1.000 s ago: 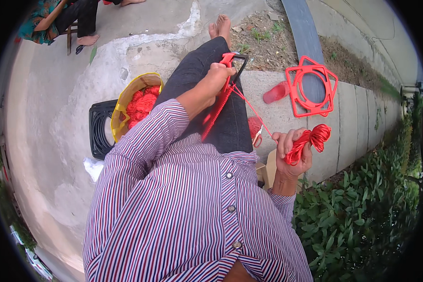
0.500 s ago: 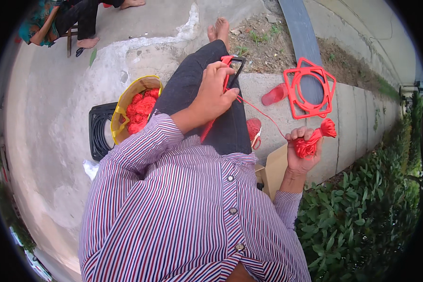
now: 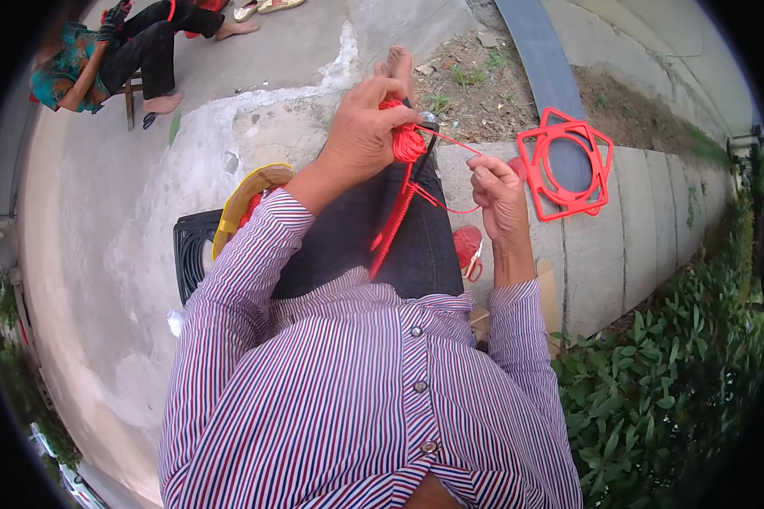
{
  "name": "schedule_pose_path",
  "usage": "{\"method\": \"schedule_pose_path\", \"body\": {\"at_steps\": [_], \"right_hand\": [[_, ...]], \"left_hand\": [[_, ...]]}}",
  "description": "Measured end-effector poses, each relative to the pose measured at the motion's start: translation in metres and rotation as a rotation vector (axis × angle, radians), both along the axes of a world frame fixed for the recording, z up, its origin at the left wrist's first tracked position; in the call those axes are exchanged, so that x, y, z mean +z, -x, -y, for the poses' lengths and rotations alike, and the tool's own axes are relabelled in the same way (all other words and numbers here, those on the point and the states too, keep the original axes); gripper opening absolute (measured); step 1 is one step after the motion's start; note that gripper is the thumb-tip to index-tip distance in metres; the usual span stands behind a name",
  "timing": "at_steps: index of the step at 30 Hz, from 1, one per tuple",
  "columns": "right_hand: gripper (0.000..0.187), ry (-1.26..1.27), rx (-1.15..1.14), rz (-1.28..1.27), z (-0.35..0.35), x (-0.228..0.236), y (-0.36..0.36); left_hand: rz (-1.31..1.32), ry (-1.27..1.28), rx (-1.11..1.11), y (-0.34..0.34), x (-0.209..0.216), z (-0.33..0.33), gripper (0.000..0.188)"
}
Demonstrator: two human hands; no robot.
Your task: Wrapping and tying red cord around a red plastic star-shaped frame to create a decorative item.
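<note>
My left hand [image 3: 361,136] is closed around a bundle of red cord [image 3: 409,144], held above my knee. From it a thin strand runs right to my right hand [image 3: 501,199], whose fingertips pinch it. Another length loops below between the right hand and the work on my lap. There, a black frame [image 3: 427,140] shows only in part behind the bundle. A red strip with a toothed edge [image 3: 392,233] slants down over my dark trousers. The left hand hides part of the frame.
Red plastic frames [image 3: 565,165] lie right of my hands. Scissors [image 3: 474,266] and a red item [image 3: 466,243] lie beside my thigh. At left are a yellow-edged bag [image 3: 233,208] and a black crate [image 3: 193,246]. Another person [image 3: 81,72] sits far left; bushes [image 3: 654,373] stand right.
The cord bundle has passed from my right hand to my left. My right hand has moved up and left and now pinches the strand. My left arm covers more of the bag.
</note>
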State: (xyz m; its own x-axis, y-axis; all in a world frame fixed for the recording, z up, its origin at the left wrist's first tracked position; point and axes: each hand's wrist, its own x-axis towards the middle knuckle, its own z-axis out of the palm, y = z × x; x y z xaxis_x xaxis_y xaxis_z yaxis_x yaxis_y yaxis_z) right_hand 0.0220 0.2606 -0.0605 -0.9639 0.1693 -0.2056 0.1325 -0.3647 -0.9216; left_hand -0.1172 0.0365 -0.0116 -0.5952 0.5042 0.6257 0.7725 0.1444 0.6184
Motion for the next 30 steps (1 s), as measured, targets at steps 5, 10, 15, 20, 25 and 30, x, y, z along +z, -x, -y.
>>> {"method": "schedule_pose_path", "body": {"at_steps": [5, 10, 15, 20, 25, 30], "right_hand": [[0.041, -0.926, -0.037, -0.207, 0.035, -0.012, 0.038], [0.032, -1.080, -0.151, -0.164, 0.033, -0.009, 0.023], [0.028, -0.490, -0.175, -0.316, 0.015, 0.051, -0.050], [0.039, 0.166, 0.023, -0.621, -0.001, 0.086, -0.138], [0.033, 0.443, -0.166, -0.595, -0.010, 0.092, -0.160], [0.030, 0.084, -0.367, -0.110, 0.018, 0.031, -0.091]], "left_hand": [[-0.033, 0.596, 0.082, -0.005, -0.033, -0.034, 0.026], [0.214, 0.305, -0.012, -0.012, -0.052, -0.031, 0.037], [1.019, -0.054, 0.147, -0.023, -0.066, -0.029, 0.038], [1.701, -0.401, -0.330, -0.034, -0.104, -0.031, 0.054], [1.733, -0.399, -0.258, -0.050, -0.073, -0.033, 0.056], [1.715, -0.362, -0.218, -0.053, -0.074, -0.036, 0.058]]}}
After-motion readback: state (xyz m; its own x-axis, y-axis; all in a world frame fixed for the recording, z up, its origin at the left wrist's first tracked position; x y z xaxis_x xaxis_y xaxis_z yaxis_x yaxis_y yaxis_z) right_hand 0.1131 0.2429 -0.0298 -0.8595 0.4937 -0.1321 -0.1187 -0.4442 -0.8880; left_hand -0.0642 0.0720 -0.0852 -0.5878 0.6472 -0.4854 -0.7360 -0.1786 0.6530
